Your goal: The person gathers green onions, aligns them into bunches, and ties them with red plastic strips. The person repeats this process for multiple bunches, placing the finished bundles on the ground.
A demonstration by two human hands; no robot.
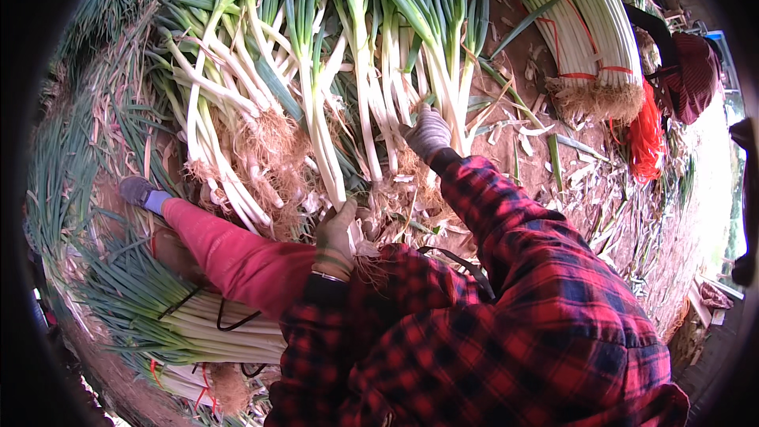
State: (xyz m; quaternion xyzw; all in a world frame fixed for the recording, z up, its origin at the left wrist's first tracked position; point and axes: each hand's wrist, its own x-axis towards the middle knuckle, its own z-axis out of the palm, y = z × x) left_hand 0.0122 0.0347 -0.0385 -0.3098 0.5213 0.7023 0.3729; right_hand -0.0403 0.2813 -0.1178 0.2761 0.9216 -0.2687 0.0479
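My left hand, in a thin glove, grips a long green onion low on its white shank. Its roots hang out beside the wrist, and the green leaves point away from me. My right hand, in a striped glove, has its fingers curled among white stalks of a loose pile. A bit of green leaf shows at its fingertips; whether they hold a stalk is hidden. Further loose green onions with tangled brown roots lie left of the held one.
Bundles of green onions tied with red cord lie at upper right. Red plastic twine hangs beside a person in a dark red patterned garment. More bundles lie at lower left by my leg. Peelings litter the ground.
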